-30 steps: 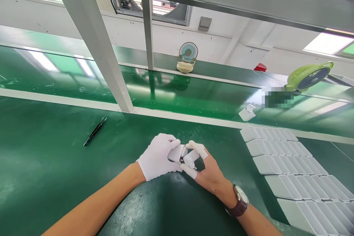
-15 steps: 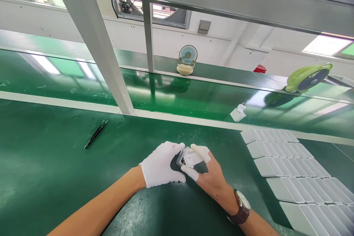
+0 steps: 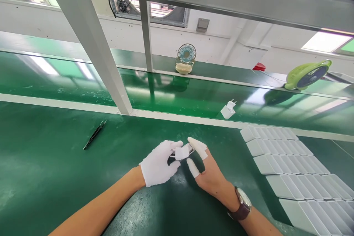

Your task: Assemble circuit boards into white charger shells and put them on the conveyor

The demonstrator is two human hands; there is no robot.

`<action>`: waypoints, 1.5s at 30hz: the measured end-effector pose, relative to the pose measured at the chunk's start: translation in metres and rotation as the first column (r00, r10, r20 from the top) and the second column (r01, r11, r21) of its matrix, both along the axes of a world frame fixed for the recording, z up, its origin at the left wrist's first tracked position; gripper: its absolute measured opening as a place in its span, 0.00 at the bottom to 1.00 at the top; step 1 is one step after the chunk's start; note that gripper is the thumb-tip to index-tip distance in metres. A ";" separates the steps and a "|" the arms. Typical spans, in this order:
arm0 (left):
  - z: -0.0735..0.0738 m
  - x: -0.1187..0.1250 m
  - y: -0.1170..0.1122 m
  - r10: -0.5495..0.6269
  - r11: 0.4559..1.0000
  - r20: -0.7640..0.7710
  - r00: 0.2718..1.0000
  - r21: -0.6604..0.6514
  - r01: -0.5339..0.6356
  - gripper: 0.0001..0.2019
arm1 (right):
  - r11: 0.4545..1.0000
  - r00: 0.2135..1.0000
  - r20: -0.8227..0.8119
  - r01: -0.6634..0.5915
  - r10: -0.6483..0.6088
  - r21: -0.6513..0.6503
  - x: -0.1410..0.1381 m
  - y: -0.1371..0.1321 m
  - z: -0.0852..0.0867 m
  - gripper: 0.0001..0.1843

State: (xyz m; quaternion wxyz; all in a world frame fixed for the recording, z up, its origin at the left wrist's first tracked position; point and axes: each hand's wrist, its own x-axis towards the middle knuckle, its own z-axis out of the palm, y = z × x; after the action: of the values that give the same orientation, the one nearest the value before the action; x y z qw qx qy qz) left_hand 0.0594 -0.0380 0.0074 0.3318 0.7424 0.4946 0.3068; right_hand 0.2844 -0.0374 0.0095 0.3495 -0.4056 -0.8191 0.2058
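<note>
A white plug charger (image 3: 182,152) with two metal pins is held up at the middle of the bench, its pins toward the left and a metallic edge showing at its right end. My left hand (image 3: 159,163), in a white glove, pinches it near the pin end with thumb and fingers. Just to the right is my right hand (image 3: 208,167), with white finger covers on the thumb and forefinger. These two fingers are spread around the charger's right end; whether the forefinger touches it is hard to tell.
Black tweezers (image 3: 94,135) lie on the green bench at left. White divided trays (image 3: 284,158) stand in rows at right. Another white plug charger (image 3: 228,109) sits on the green conveyor belt (image 3: 177,96) behind the bench rail. A metal post (image 3: 91,40) rises at left; small fans stand beyond.
The charger in my hands has turned so its pins point left. My right fingers have spread and loosened from it. On the belt, the other charger has shifted left.
</note>
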 end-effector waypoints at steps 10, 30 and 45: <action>0.011 0.002 0.009 0.135 0.966 0.095 0.986 -0.233 -0.110 0.11 | 0.990 0.997 -0.024 -0.064 0.068 0.127 -0.002 0.006 -0.013 0.29; 0.040 -0.004 -0.008 -0.050 0.896 -0.565 0.824 0.339 0.287 0.14 | 0.927 0.993 0.111 -0.012 -0.032 0.374 0.004 0.005 -0.004 0.25; 0.034 0.025 -0.019 0.033 0.962 -0.677 0.735 0.221 0.160 0.09 | 0.865 0.969 0.246 -0.145 0.025 0.481 0.005 -0.003 -0.012 0.10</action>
State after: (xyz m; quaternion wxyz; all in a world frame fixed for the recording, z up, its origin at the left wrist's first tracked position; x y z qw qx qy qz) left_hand 0.0839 -0.0571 0.0415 0.0382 0.8568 0.5096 0.0684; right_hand 0.2896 -0.0402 -0.0021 0.3344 -0.2869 -0.8966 -0.0444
